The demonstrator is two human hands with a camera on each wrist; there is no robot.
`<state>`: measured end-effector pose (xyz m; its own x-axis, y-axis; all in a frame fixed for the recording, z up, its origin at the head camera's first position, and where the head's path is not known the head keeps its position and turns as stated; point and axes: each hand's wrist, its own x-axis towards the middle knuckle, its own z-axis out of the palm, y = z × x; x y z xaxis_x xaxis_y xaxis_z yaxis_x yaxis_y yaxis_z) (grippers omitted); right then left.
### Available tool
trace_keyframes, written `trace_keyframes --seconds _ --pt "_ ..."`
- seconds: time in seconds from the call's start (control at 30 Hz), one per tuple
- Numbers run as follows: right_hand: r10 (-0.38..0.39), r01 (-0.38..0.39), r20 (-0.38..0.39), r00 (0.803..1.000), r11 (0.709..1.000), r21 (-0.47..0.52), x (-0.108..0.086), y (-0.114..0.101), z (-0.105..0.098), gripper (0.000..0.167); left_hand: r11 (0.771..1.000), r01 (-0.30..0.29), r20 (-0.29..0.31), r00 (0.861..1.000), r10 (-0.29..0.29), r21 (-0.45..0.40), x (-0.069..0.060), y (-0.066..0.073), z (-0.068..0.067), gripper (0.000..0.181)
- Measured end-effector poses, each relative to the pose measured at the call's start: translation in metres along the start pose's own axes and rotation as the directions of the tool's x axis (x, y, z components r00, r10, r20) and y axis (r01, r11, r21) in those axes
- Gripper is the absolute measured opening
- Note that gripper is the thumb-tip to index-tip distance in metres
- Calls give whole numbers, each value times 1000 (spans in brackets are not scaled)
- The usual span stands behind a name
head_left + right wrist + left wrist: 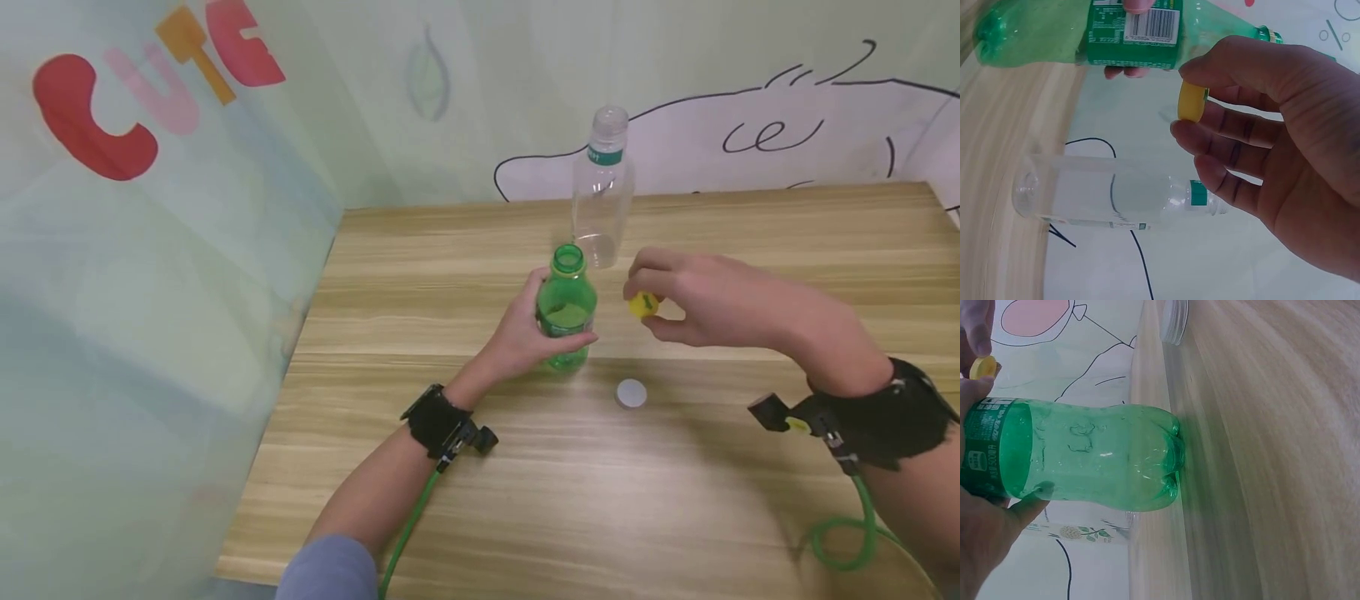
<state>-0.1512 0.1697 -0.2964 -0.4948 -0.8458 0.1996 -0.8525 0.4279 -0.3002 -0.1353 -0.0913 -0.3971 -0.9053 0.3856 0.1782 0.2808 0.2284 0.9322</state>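
"Green translucent plastic bottle (567, 293): where?"

"Over the wood-grained tabletop (540, 517), clamped by the fingers of the left hand (521, 340), neck (568, 258) uncovered."

"Round yellow plastic cap (642, 305)?"

"Pinched beside it by the right hand (693, 302). Capping or uncapping, seemingly; for capping, alignment over the neck is needed."
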Motion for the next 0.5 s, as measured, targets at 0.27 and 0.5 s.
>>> trace_keyframes --seconds 0.27,0.5 --pt "-32 29 -98 995 999 -28 8 -5 -10 30 1000 -9 2 1000 9 -9 0 -1 0 78" --pt "-46 42 -121 992 998 -39 12 -8 -14 33 1000 -24 5 1000 24 -14 0 -2 0 77"
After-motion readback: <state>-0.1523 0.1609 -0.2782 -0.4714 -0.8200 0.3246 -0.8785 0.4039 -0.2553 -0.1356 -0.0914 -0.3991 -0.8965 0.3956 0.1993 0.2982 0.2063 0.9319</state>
